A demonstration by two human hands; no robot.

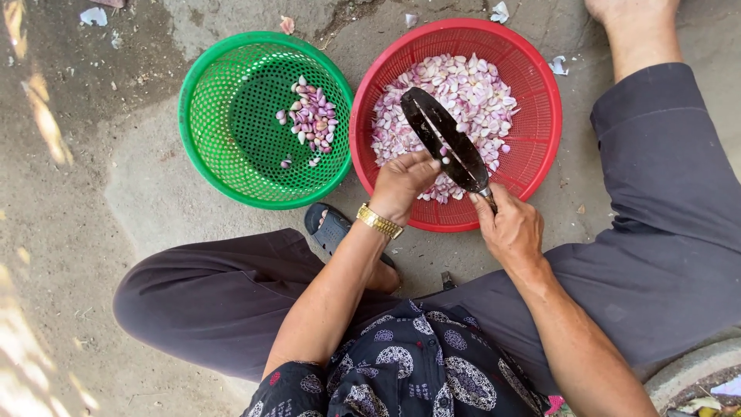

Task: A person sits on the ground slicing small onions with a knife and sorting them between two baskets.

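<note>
Gold wristwatch (379, 222), dark trousers (664, 232), patterned top (417, 363)

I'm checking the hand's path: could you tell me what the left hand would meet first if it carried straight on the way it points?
Probably the dark knife blade just beyond the left hand, then the cloves in the red basket; depth is unclear.

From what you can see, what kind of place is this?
Probably an outdoor yard: bare concrete ground, a green basket and a red basket set directly on it, sunlight patches.

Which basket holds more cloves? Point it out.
The red basket, under the knife. Cloves cover most of its bottom; the green basket has only a small cluster.
</note>
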